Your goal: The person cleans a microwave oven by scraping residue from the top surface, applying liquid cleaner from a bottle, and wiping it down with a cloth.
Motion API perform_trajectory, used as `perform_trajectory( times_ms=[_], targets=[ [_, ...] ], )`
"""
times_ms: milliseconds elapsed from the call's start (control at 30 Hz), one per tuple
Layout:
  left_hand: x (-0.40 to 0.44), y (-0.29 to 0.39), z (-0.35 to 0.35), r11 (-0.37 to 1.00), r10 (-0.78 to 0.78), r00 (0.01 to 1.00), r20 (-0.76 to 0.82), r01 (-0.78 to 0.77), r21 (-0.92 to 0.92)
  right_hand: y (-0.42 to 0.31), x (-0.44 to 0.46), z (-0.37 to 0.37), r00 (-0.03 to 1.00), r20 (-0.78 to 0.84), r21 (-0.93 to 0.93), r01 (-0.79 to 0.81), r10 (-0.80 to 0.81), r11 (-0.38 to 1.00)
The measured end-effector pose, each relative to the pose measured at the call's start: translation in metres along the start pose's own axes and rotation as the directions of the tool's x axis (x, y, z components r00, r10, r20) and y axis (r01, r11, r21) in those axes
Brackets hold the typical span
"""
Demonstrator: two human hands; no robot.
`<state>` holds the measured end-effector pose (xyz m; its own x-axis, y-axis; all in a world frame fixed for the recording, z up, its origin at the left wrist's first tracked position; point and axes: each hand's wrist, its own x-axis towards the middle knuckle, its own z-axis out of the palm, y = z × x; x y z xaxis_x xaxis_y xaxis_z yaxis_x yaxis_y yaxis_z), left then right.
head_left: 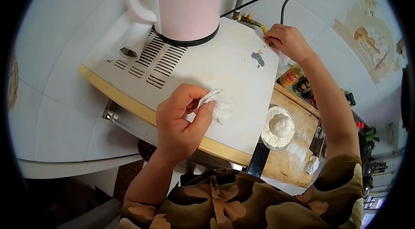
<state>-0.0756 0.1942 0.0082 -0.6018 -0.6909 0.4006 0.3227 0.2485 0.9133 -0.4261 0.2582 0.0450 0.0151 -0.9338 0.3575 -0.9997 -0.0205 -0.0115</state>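
My left hand (183,116) is closed, with thumb and fingers pinching a crumpled white piece (222,105) that looks like thin plastic or tissue. It is just above the white top (235,73) of a vented appliance. Out at the far right corner of that top, my right hand (288,41) has its fingers pressed together. A small dark spot shows at its fingertips, too small to name. Close by, a yellow hose (260,25) runs from a brass valve (246,19). Grey and orange flakes (257,59) lie on the top near my right hand.
A pink jug (190,6) stands on the appliance beside a white paper-like tube (134,43). Below right, a wooden board (294,164) bears a bowl of flour (263,136). A black phone (258,160) lies beside it, with bottles (290,76) behind. Black cables (283,6) hang along the wall.
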Motion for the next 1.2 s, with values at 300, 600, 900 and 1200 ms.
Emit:
perform_trajectory(
  times_ms=[300, 600, 900, 1200],
  targets=[
    [0.001, -0.003, -0.001, 0.999, 0.038, 0.999, -0.004, -0.038, -0.027, -0.011, 0.008, -0.002, 0.990, 0.112, -0.218, 0.104, -0.081, 0.970],
    [0.001, 0.001, -0.002, 1.000, 0.000, 1.000, -0.004, 0.000, -0.022, -0.012, -0.003, 0.005, 1.000, 0.017, -0.204, 0.000, 0.003, 0.979],
    [-0.001, -0.003, -0.001, 1.000, 0.007, 1.000, -0.010, -0.007, 0.015, -0.008, 0.005, 0.004, 0.995, 0.047, -0.156, 0.098, -0.092, 0.983],
    [0.000, 0.002, -0.003, 0.999, 0.006, 1.000, -0.014, -0.005, 0.035, -0.011, 0.007, 0.010, 0.993, 0.095, -0.212, 0.084, -0.065, 0.974]
  ],
)
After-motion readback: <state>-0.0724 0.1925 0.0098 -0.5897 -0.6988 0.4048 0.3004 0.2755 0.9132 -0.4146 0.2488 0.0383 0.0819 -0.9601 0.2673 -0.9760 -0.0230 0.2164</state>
